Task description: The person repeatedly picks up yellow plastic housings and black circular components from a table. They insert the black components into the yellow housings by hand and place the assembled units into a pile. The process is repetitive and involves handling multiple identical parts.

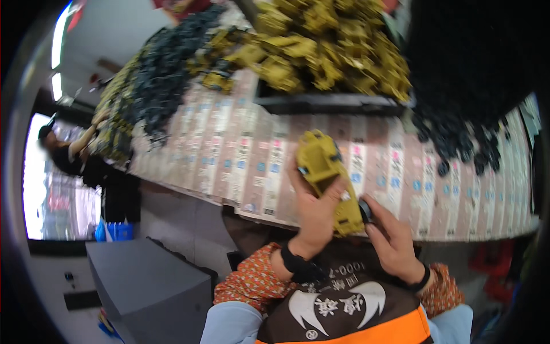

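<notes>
A yellow plastic toy truck body [346, 211] is gripped in my left hand [317, 221], tilted over the near part of the table. Its open, box-like end points away from me. My right hand [395, 243] pinches a small black wheel [365, 210] between thumb and fingers, held against the right side of the truck body near its close end. Whether the wheel is seated on the body, I cannot tell. Both wrists carry dark bands, below patterned orange sleeve cuffs.
Beyond my hands a black tray [326, 104] is heaped with yellow plastic parts [321, 46]. Many black wheels [458, 132] pile up at the right. Dark parts [172, 69] lie at the left, where another person [69, 152] works. A grey box [146, 281] stands below the table [212, 160].
</notes>
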{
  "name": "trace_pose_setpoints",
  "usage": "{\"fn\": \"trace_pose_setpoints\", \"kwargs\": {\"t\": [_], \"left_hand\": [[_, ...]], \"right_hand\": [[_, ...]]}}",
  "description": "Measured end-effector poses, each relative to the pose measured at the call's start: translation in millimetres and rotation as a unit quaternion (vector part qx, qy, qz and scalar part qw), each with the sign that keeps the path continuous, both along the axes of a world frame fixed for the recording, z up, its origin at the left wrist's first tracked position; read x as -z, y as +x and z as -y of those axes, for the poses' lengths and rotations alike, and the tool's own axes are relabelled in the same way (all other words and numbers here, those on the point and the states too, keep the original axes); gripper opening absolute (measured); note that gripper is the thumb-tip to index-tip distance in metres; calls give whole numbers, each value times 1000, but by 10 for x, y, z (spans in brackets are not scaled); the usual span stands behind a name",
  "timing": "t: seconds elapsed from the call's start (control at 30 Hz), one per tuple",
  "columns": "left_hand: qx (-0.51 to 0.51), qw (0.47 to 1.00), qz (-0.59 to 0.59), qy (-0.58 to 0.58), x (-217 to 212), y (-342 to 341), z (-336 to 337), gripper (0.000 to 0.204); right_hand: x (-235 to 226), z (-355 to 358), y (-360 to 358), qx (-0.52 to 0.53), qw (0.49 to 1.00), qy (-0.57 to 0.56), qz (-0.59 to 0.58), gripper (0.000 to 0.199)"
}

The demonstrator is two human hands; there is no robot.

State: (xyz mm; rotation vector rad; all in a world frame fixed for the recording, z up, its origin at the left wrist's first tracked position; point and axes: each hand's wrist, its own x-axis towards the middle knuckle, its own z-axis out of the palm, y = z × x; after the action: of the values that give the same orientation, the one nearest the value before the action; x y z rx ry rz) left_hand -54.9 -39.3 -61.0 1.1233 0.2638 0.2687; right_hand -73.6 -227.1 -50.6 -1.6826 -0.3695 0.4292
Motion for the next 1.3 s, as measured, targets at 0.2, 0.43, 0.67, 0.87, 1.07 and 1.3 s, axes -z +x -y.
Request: {"fn": "trace_pose_setpoints", "kwargs": {"t": [0.2,0.43,0.67,0.87,1.07,1.3], "left_hand": [[-78,987,113,83,-143,-1,-220,91],[-165,978,100,73,-273,-59,-638,88],[-44,996,-67,-25,-538,864,-1726,75],[-134,967,77,-202,-625,2307,-3680,36],[-77,992,58,80,-1172,2787,-2906,72],[140,749,-32,647,-1369,3195,-1704,89]], "right_hand": [[-81,-245,141,-145,983,88,-66,84],[-183,-732,330,-225,945,184,-149,89],[-281,-675,782,-120,989,87,-25,62],[-196,-65,713,9,987,63,-147,34],[-140,479,473,188,969,38,-158,27],[-148,676,448,202,971,23,-126,25]]}}
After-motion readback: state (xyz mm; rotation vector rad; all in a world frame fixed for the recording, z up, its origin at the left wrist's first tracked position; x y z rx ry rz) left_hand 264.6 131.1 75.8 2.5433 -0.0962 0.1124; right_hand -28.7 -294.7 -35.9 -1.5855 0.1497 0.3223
